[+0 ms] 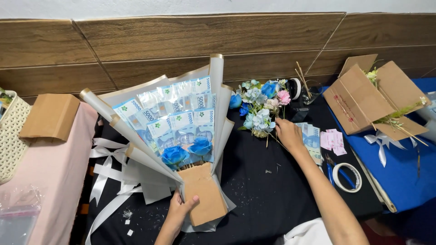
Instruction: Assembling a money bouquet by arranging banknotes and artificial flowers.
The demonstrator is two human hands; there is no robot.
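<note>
So the left hand (180,209) is wrapped around the brown paper base of the banknote bouquet (175,131), which stands on the black tablecloth (263,190); grey wrap holds fanned sleeved notes plus two blue roses (187,151). The right hand (287,132) reaches into the pile of artificial flowers (261,105), fingers curled, grip hidden. The open cardboard box (363,97) at right has green sprigs inside.

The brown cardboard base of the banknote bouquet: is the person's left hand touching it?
Touching. The head view shows the left hand gripping the cardboard base of the banknote bouquet, thumb pressed across its front face, no gap visible.
</note>
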